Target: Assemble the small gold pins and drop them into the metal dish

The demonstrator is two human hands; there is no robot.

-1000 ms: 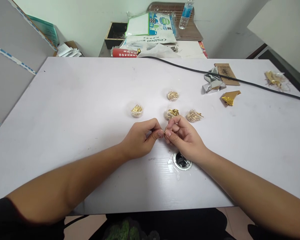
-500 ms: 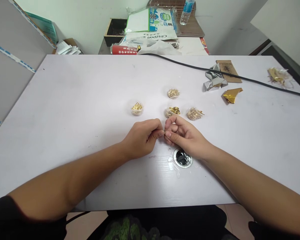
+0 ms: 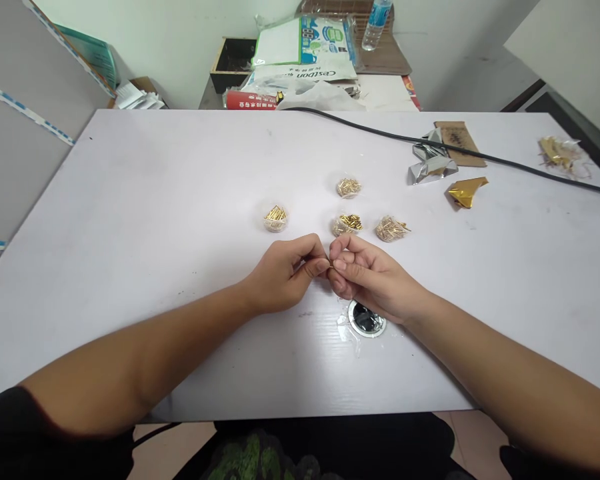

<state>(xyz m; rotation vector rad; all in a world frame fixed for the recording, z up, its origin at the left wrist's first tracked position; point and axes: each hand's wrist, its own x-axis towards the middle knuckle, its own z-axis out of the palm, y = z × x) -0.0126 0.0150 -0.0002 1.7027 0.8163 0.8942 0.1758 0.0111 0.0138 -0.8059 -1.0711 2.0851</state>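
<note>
My left hand [image 3: 287,273] and my right hand [image 3: 367,277] meet fingertip to fingertip just above the white table [image 3: 130,200], both pinched shut. Between the fingertips shows a tiny gold-coloured piece [image 3: 330,267], too small to name. Just beyond the hands lie several small clear dishes of gold pins: one on the left [image 3: 275,218], one in the middle [image 3: 347,224], one on the right [image 3: 390,229], one farther back [image 3: 349,187]. A round metal-rimmed hole [image 3: 366,319] in the table lies under my right wrist.
A black cable [image 3: 430,143] crosses the far right of the table. Silver foil [image 3: 430,163], gold foil [image 3: 465,191], a brown card [image 3: 459,141] and a clear bag of gold parts [image 3: 560,155] lie at the right. Behind the table are papers, a dark box [image 3: 233,61] and a water bottle [image 3: 375,23].
Both hands stay pinched together at the same spot. The view has shifted a little; the fingers have barely moved.
</note>
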